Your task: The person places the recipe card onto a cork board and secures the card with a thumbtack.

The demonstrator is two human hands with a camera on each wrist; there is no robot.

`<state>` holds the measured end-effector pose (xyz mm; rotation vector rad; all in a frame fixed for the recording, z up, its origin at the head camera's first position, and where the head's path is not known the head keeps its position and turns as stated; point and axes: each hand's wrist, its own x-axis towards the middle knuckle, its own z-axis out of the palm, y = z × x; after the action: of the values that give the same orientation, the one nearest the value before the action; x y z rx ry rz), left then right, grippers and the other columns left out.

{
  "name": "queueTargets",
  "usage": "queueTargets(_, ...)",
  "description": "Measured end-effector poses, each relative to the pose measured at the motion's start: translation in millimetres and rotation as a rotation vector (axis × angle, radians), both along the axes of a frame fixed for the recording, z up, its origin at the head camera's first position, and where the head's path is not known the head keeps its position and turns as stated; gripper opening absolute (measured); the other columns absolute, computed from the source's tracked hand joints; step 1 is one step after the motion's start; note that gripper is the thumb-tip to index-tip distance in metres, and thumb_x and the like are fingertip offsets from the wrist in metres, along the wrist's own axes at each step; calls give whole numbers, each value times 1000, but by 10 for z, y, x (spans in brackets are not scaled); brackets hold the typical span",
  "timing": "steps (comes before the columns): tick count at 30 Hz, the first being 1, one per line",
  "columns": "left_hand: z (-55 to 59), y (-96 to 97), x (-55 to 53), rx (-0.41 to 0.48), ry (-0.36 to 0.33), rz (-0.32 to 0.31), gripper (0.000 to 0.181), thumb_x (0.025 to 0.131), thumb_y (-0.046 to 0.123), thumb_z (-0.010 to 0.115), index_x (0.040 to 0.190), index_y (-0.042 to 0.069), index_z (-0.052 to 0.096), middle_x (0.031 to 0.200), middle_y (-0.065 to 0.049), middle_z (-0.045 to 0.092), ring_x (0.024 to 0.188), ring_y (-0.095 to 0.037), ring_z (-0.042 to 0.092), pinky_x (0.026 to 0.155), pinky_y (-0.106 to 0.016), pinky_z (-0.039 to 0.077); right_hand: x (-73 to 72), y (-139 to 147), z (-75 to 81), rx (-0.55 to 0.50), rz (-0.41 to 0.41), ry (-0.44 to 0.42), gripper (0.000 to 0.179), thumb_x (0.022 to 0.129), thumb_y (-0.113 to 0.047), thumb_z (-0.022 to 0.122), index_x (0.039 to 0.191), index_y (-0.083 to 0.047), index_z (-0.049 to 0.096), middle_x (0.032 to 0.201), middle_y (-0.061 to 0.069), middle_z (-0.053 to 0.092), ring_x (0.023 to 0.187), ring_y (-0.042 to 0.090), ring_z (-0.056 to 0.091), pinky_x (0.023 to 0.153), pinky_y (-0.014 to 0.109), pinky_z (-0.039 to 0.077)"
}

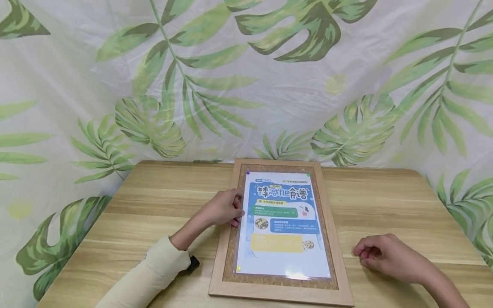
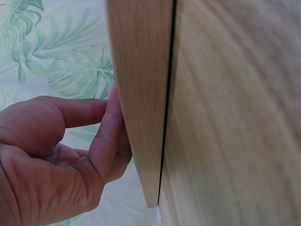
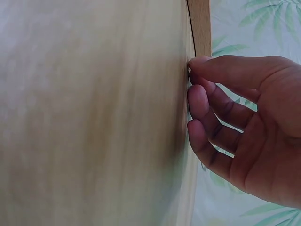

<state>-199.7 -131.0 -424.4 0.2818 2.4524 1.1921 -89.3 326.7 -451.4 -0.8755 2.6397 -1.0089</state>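
Observation:
A cork board (image 1: 285,290) in a light wooden frame lies on the table, and a printed poster (image 1: 283,265) covers most of its cork. Small pins show at the poster's corners: a purple pin (image 1: 248,173) at top left, a green pin (image 1: 308,175) at top right and a yellow pin (image 1: 238,268) at bottom left. My left hand (image 1: 225,208) rests on the board's left side, loosely bent fingers by the poster's edge. In the left wrist view the wooden frame (image 2: 141,94) hides part of the fingertips. Right of the board, my right hand (image 1: 393,256) rests on the table, fingers loosely curled around nothing.
The wooden table (image 1: 154,192) extends on both sides of the board. Behind its far edge hangs a pale cloth (image 1: 215,145) printed with green leaves. A small black object (image 1: 191,265) shows beside the left sleeve (image 1: 150,269).

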Motion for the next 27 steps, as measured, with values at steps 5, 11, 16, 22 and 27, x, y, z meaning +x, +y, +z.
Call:
queueTargets(5, 21, 2, -6, 4, 5, -5, 42, 99, -5, 70, 138, -6, 55, 91, -14, 64, 66, -21, 70, 57, -31, 67, 3, -16, 33, 18, -10, 6, 19, 91, -4, 82, 102, -18, 76, 93, -16, 72, 82, -8, 61, 64, 19, 58)
queueTargets(11, 14, -1, 0, 7, 5, -2, 44, 99, -6, 70, 140, -7, 54, 92, -14, 64, 66, -21, 70, 57, -31, 67, 19, -45, 49, 30, -21, 1, 17, 91, -6, 84, 100, -18, 76, 91, -16, 72, 81, -8, 61, 64, 19, 58)
queueTargets(16, 11, 2, 9, 5, 4, -1, 43, 99, -6, 70, 140, -7, 55, 92, -14, 64, 67, -21, 70, 57, -31, 67, 31, -36, 68, 56, -34, -14, 19, 89, -6, 86, 100, -17, 76, 89, -15, 72, 81, -8, 62, 66, 19, 59)
queueTargets(22, 18, 8, 16, -1, 3, 0, 42, 99, -6, 70, 138, -6, 55, 92, -14, 64, 67, -21, 70, 57, -31, 67, 39, -14, 96, 66, -55, -39, 23, 85, -2, 87, 102, -14, 76, 89, -16, 70, 81, -7, 61, 66, 19, 58)
queueTargets(27, 25, 10, 14, -6, 4, 3, 42, 99, -6, 70, 138, -6, 55, 92, -14, 64, 66, -20, 70, 57, -31, 66, 38, -20, 95, 63, -53, -26, 23, 85, 1, 86, 100, -14, 76, 89, -15, 71, 81, -8, 61, 65, 19, 58)
